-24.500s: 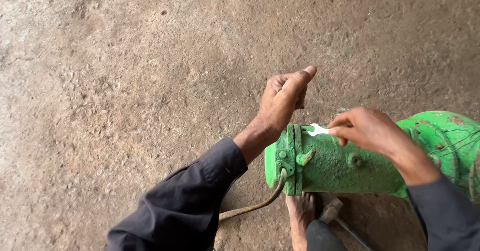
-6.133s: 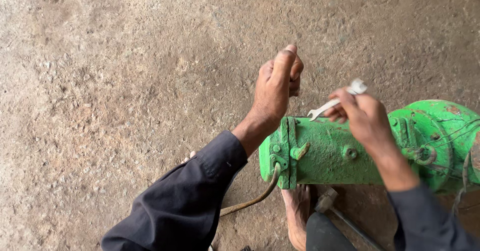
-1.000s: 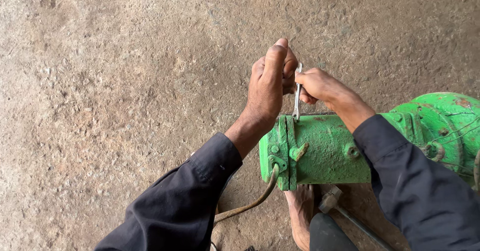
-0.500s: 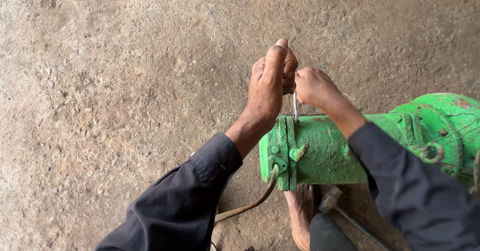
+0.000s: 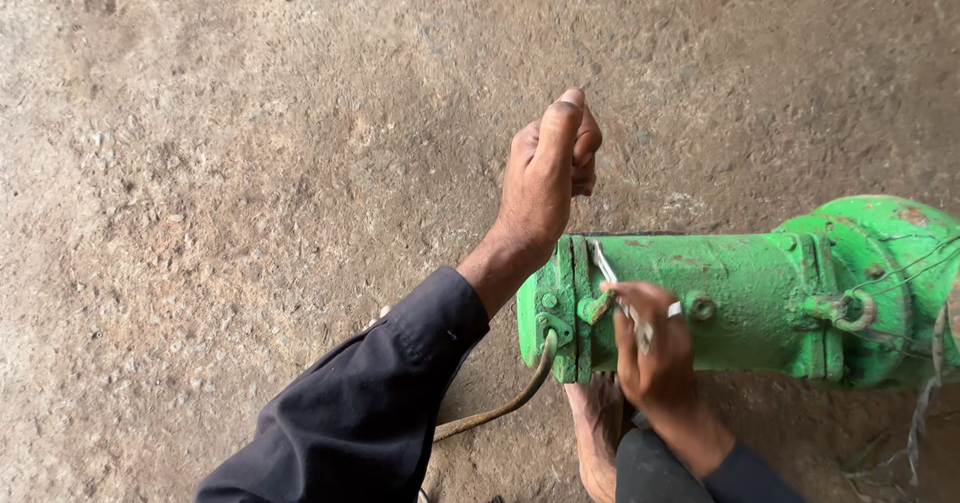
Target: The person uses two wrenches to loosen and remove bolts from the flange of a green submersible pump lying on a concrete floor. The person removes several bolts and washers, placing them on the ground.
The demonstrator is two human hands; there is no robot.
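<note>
**Green pump body, spanner at the flange**

Green-painted cast pump (image 5: 720,298) is lying on its side on the bare concrete floor (image 5: 250,163), with rust patches showing at the domed end. I am watching my right hand (image 5: 650,348) closing around a small metal spanner (image 5: 612,281), its upper end lying against the ribbed flange (image 5: 565,308) at the pump's left end. My left hand (image 5: 545,178) is hovering above and behind that flange, fingers curled into a loose fist, grasping nothing that I can make out. A brown cable (image 5: 500,403) is running out from under the flange. A bare foot (image 5: 597,433) is resting just beneath the pump. Twisted wire (image 5: 925,403) is hanging at the right edge.
</note>
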